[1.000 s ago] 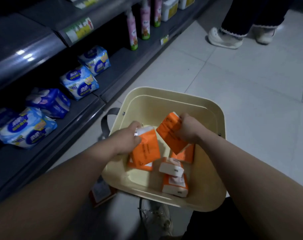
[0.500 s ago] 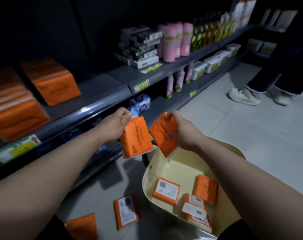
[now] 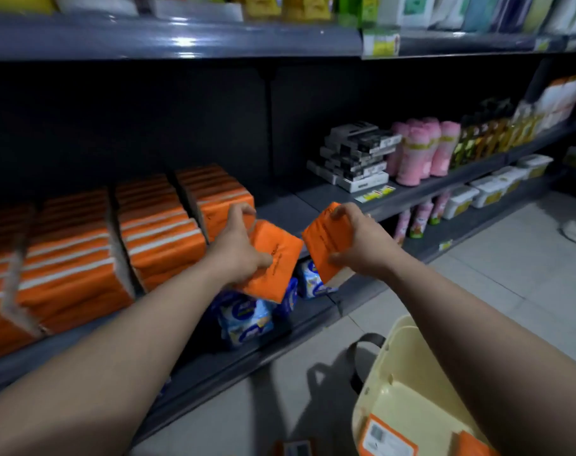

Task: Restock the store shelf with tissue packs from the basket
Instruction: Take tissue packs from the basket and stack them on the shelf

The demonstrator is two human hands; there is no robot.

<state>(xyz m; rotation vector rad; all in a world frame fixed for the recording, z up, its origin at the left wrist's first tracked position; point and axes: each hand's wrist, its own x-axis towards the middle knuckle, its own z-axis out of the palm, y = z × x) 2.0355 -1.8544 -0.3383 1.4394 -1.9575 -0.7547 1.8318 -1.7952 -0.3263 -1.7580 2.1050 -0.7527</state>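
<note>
At the far left the stacked packs [image 3: 155,232] stand in rows on the middle shelf [image 3: 280,205]: soft-cornered bricks in glossy orange film with pale stripes, pressed side to side. A second ago both hands were down in the basket, each taking a pack. Now both are raised to the shelf's front edge, so the pick-up is done and placing looks to come next, probably on the bare grey stretch just right of the last stack. The left hand [image 3: 237,245] grips the left pack [image 3: 273,261] firmly, fingers curled over its top and thumb across its face. That pack hangs tilted in front of the last stack, above the blue-and-white packs [image 3: 244,317] on the shelf below. Just beside it, apart as far as I can tell, the right pack [image 3: 323,238] is pinched between the thumb and curled fingers of the right hand [image 3: 355,245]. Both are thin, flat pouches of slightly crinkled plastic. Low at the right the cream basket [image 3: 408,383], smooth hard plastic, still has orange spare packs [image 3: 388,439] inside, so restocking is not finished
</note>
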